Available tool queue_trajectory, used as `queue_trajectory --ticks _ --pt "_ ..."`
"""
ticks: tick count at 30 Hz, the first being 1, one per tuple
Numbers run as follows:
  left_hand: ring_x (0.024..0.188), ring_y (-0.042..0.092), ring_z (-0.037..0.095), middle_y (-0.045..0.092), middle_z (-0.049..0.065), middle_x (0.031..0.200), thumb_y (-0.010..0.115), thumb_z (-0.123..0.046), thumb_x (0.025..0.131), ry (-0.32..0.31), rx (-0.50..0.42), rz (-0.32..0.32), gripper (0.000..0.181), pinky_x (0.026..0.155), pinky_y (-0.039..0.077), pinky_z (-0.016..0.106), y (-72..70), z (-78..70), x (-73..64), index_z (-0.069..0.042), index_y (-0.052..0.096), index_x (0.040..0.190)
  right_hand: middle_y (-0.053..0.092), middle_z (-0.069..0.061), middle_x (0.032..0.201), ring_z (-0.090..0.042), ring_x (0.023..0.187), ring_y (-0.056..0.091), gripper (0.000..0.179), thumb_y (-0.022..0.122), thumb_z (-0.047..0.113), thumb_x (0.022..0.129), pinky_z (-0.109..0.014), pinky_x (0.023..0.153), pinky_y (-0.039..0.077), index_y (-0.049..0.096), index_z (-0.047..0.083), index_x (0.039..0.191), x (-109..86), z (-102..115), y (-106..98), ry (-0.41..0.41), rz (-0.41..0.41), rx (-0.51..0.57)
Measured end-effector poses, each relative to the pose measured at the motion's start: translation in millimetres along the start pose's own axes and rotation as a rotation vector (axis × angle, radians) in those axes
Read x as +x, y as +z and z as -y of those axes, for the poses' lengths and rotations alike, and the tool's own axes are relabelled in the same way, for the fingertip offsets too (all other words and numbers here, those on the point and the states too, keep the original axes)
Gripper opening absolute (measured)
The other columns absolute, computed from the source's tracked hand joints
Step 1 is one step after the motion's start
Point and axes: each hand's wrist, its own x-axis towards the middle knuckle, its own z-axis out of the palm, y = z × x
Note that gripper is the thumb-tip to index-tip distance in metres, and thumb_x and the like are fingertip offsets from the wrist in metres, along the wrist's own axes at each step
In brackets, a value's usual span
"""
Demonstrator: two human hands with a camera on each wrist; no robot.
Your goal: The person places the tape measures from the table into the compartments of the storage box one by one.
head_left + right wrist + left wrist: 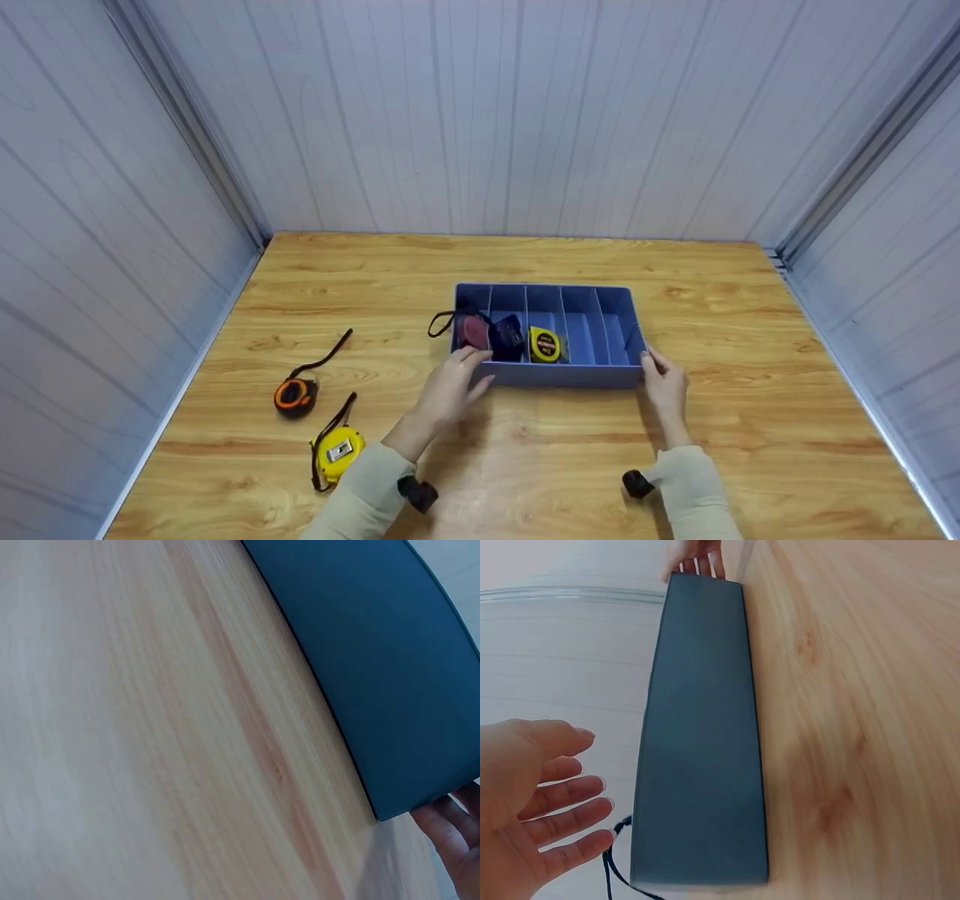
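Observation:
A blue-grey compartment box (pixel 562 376) lies lengthwise on the table. In its leftmost compartment is a maroon tape measure (pixel 472 330), partly hidden; a dark navy tape measure (pixel 508 336) sits beside it. The third compartment holds a yellow tape measure (pixel 544 345). My left hand (pixel 450 386) hovers at the box's front left corner, fingers loosely extended and empty; the left wrist view shows its fingertips (pixel 604 784) apart from the front wall. My right hand (pixel 665 382) holds the box's right end, fingers (pixel 442 832) against the outer wall.
On the table to the left lie a black-and-orange tape measure (pixel 295 396) and a yellow tape measure (pixel 339 452), each with a dark strap. A black wrist strap (pixel 441 322) hangs over the box's left wall. Pale panels (pixel 487 120) enclose the back and sides.

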Motion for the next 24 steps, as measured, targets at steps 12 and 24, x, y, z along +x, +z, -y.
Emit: queue_trajectory --ticks 12,24 --pt "0.096 0.054 0.028 0.056 0.016 0.105 0.065 -0.013 0.08 -0.057 0.042 0.006 0.039 0.078 0.047 0.038 -5.7 21.1 -26.9 0.003 0.055 0.114 0.055 -0.017 0.115 -0.028 0.107 0.05 0.035 0.051 0.021 0.088 -0.038 0.088 0.04 0.058 0.002 0.116 0.5 -2 -1 0.001 -0.008 0.003" --pt "0.098 0.051 0.029 0.052 0.016 0.108 0.066 -0.014 0.079 -0.106 0.084 0.023 0.045 0.079 0.047 0.038 -14.1 39.8 -52.6 0.002 0.051 0.119 0.053 -0.019 0.118 -0.031 0.109 0.048 0.037 0.051 0.023 0.089 -0.04 0.089 0.039 0.057 0.0 0.118 1.0 -3 -1 -0.014 0.009 0.001"
